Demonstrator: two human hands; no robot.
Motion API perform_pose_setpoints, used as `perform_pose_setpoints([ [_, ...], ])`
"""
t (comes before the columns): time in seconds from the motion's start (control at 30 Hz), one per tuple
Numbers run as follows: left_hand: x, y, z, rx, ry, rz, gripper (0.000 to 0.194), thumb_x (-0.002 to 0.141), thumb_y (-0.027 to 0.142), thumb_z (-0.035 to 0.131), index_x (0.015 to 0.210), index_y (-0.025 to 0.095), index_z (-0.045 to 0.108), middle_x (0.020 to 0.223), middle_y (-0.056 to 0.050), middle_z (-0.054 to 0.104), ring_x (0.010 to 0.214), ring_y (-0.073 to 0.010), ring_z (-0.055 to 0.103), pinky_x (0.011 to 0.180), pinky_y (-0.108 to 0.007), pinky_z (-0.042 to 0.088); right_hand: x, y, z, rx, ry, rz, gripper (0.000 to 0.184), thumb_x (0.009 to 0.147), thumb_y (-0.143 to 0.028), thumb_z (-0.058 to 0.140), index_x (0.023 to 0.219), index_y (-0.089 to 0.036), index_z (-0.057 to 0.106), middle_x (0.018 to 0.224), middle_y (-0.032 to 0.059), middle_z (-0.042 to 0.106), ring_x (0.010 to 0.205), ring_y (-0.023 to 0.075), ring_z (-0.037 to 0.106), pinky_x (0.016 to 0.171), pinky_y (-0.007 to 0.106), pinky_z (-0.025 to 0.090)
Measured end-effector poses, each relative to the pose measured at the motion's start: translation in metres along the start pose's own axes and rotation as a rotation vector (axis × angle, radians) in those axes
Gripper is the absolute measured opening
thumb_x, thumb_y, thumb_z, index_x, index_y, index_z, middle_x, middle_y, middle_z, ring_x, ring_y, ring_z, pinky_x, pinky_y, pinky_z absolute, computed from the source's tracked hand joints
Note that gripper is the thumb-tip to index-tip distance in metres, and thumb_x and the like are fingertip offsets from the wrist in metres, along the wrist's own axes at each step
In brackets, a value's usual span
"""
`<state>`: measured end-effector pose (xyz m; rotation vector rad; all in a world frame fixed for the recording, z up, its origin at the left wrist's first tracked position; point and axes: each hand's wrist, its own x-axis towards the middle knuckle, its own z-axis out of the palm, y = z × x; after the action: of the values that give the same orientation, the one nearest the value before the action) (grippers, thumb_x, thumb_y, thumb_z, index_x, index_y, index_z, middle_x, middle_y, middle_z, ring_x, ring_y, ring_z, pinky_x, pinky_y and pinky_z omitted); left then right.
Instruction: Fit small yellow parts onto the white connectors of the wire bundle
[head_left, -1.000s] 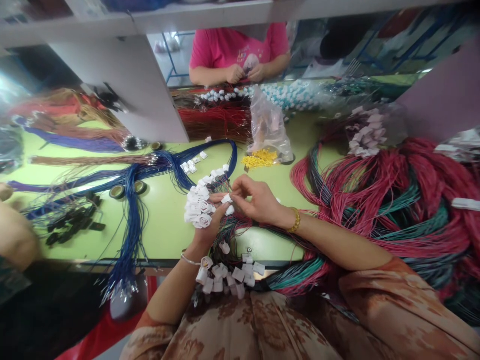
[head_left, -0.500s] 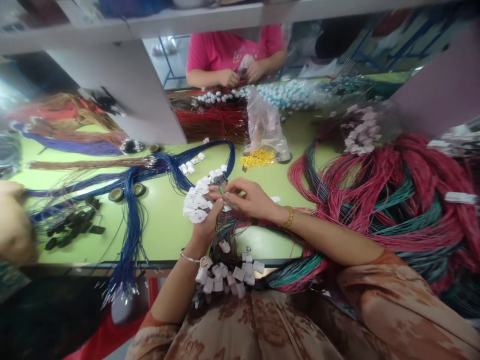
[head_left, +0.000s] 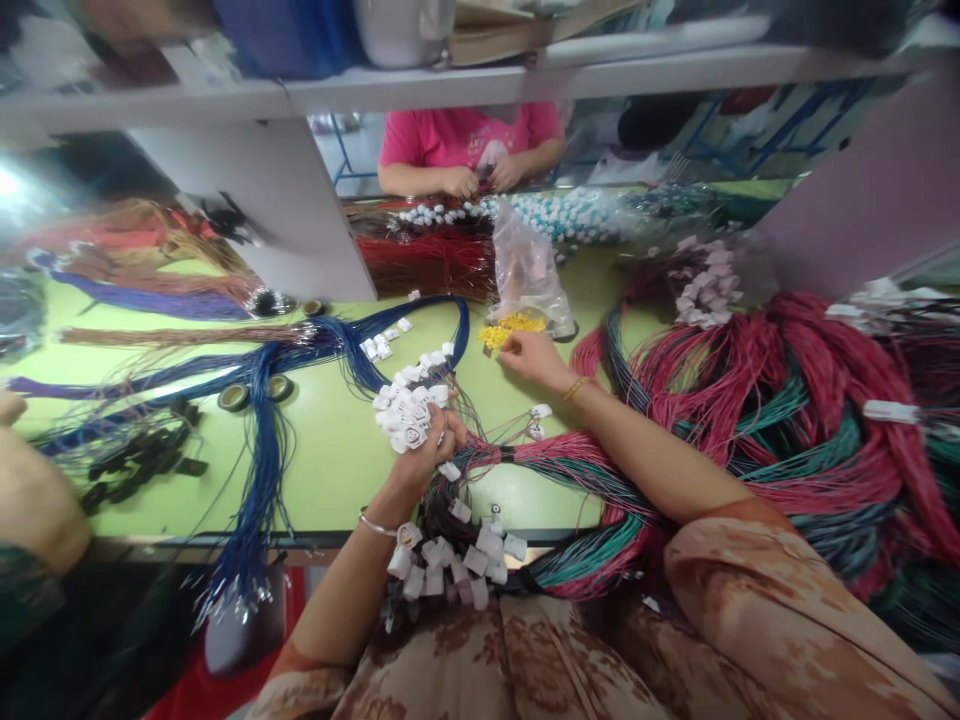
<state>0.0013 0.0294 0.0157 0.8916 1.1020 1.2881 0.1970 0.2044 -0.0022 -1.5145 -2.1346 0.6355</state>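
My left hand (head_left: pixel 429 440) is closed around a cluster of white connectors (head_left: pixel 405 405) on thin wires, held above the green table. My right hand (head_left: pixel 532 358) reaches to a heap of small yellow parts (head_left: pixel 512 328), its fingertips bent together at the near edge of the heap. Whether a yellow part is between them cannot be made out. A clear plastic bag (head_left: pixel 527 265) lies open behind the heap. Below my left hand, more white connectors (head_left: pixel 457 560) hang at the table's front edge, beside a taped bundle of red, green and black wires (head_left: pixel 570 460).
Blue wire bundles (head_left: pixel 266 430), tape rolls (head_left: pixel 234 397) and black parts (head_left: pixel 142 455) lie on the left. A big pile of red and green wires (head_left: pixel 750 400) covers the right. Across the table, a person in a pink shirt (head_left: pixel 465 140) works beyond a divider (head_left: pixel 255 200). Another person's arm (head_left: pixel 37 480) shows at far left.
My right hand has left the wires at my left hand and moved away and right to the yellow heap. My left hand still holds the white connectors. The view has tilted up slightly.
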Motion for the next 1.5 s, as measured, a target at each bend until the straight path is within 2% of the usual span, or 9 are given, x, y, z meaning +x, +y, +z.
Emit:
perform_pose_setpoints([
  [0.13,-0.002,0.007,0.003,0.031,-0.027,0.004,0.055,0.082,0.068,0.066,0.11,0.021,0.07,0.059,0.001,0.061,0.038,-0.0067,0.023,0.04,-0.027,0.019,0.003,0.005,0.015,0.017,0.0,-0.02,0.015,0.086,-0.027,0.066,0.076,-0.016,0.067,0.083,0.009,0.072,0.075,0.0187,0.058,0.071,0.03,0.038],
  [0.23,-0.002,0.007,0.001,0.019,0.015,0.047,0.051,0.082,0.062,0.071,0.111,0.02,0.072,0.063,0.001,0.064,0.041,-0.007,0.034,0.042,-0.026,0.028,0.001,0.003,0.014,0.085,-0.004,-0.03,0.016,0.086,-0.024,0.064,0.073,-0.016,0.065,0.077,0.0075,0.071,0.072,0.0178,0.059,0.071,0.03,0.041],
  [0.33,0.001,0.004,-0.003,-0.032,0.045,0.067,0.051,0.076,0.054,0.078,0.112,0.019,0.074,0.081,-0.003,0.074,0.05,-0.0079,0.05,0.05,-0.025,0.041,-0.003,-0.003,0.008,0.472,-0.091,0.066,0.015,0.086,-0.028,0.066,0.078,-0.016,0.066,0.068,0.0044,0.069,0.06,0.0137,0.059,0.062,0.027,0.045],
  [0.43,0.002,0.001,-0.005,-0.032,0.059,0.056,0.047,0.074,0.045,0.082,0.111,0.017,0.074,0.077,-0.003,0.075,0.056,-0.0103,0.058,0.055,-0.025,0.046,-0.012,-0.018,0.002,0.954,-0.234,0.174,0.02,0.076,-0.031,0.078,0.083,-0.015,0.069,0.071,0.0037,0.07,0.057,0.0101,0.059,0.058,0.024,0.049],
  [0.6,0.0,0.002,-0.004,-0.029,0.074,0.064,0.04,0.072,0.039,0.084,0.103,0.016,0.074,0.063,0.0,0.07,0.056,-0.0124,0.062,0.058,-0.025,0.049,-0.034,-0.049,0.0,1.218,-0.407,0.181,0.026,0.065,-0.029,0.087,0.078,-0.016,0.069,0.064,-0.0011,0.067,0.053,0.0074,0.058,0.053,0.02,0.049],
  [0.8,-0.001,0.005,-0.002,-0.038,0.083,0.091,0.036,0.072,0.04,0.084,0.098,0.017,0.074,0.063,0.001,0.068,0.056,-0.0112,0.059,0.058,-0.024,0.048,-0.051,-0.067,-0.005,1.209,-0.457,0.075,0.024,0.071,-0.031,0.081,0.088,-0.016,0.073,0.071,0.0006,0.071,0.056,0.0084,0.06,0.056,0.022,0.052],
  [1.1,0.001,0.005,0.0,-0.145,0.079,0.058,0.033,0.067,0.034,0.087,0.092,0.018,0.075,0.073,-0.001,0.071,0.06,-0.0111,0.061,0.058,-0.023,0.049,-0.071,-0.083,-0.013,0.904,-0.321,-0.176,0.006,0.087,-0.024,0.061,0.089,-0.018,0.062,0.068,-0.0025,0.062,0.057,0.01,0.057,0.056,0.024,0.047],
  [1.3,0.002,-0.003,-0.004,-0.167,0.08,0.073,0.031,0.069,0.029,0.087,0.096,0.018,0.075,0.082,-0.002,0.076,0.068,-0.014,0.068,0.067,-0.027,0.055,-0.083,-0.093,-0.015,0.626,-0.055,-0.505,0.011,0.09,-0.018,0.054,0.089,-0.019,0.065,0.085,0.0022,0.063,0.08,0.0142,0.058,0.076,0.031,0.049],
  [1.5,0.002,0.002,0.0,-0.184,0.122,0.062,0.034,0.066,0.03,0.088,0.093,0.018,0.073,0.081,-0.003,0.076,0.07,-0.016,0.07,0.068,-0.029,0.057,-0.072,-0.082,-0.005,0.783,-0.185,-0.286,0.013,0.092,-0.027,0.057,0.098,-0.019,0.064,0.082,0.0014,0.065,0.066,0.0123,0.059,0.065,0.028,0.05],
])
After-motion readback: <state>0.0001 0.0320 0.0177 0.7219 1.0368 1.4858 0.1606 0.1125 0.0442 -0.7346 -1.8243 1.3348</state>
